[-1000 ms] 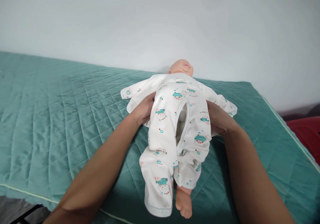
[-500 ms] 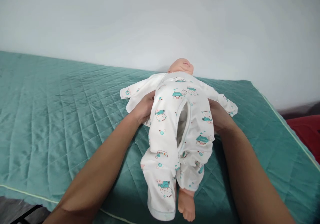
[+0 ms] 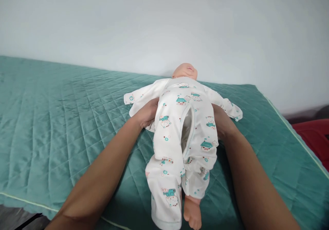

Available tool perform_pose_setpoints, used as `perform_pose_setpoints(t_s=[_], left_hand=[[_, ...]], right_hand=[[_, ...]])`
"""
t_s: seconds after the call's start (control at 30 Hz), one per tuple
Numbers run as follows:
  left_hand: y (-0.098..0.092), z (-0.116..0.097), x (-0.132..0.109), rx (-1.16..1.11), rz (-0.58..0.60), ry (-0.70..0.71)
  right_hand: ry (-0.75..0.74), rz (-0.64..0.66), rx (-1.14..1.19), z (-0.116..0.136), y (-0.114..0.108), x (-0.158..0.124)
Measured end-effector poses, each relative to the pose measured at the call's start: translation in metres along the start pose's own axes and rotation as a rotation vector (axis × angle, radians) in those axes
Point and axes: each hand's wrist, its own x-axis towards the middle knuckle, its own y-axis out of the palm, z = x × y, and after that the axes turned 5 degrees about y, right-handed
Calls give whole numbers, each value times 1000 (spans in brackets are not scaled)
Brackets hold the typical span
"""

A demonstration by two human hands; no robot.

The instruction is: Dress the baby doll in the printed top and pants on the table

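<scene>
Two bare hands flank the doll [image 3: 185, 72], which lies face up on the green quilted cover [image 3: 64, 130], its head toward the pale wall [image 3: 128, 24]. The left hand [image 3: 149, 113] is at the side of the white printed outfit [image 3: 168, 130], its fingers running out of sight at the cloth, just below one outstretched sleeve [image 3: 141, 93]. The right hand [image 3: 222, 122] meets the opposite side of the outfit, its fingers likewise hidden. How far either hand is spread, or whether it pinches any fabric, I cannot tell. Between the forearms lie both trouser legs; one bare foot [image 3: 192, 213] pokes from the leg nearer the right arm.
</scene>
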Motion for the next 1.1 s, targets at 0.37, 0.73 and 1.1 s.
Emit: perform_pose_setpoints(t_s=[0.37, 0.73, 1.1], left_hand=[[9, -8, 1, 33, -101, 25], [11, 0, 5, 165, -94, 195], [-7, -7, 9, 757, -461, 430]], right_hand=[[197, 13, 219, 6, 4, -1], [103, -104, 26, -3, 4, 2], [-30, -437, 2, -14, 3, 11]])
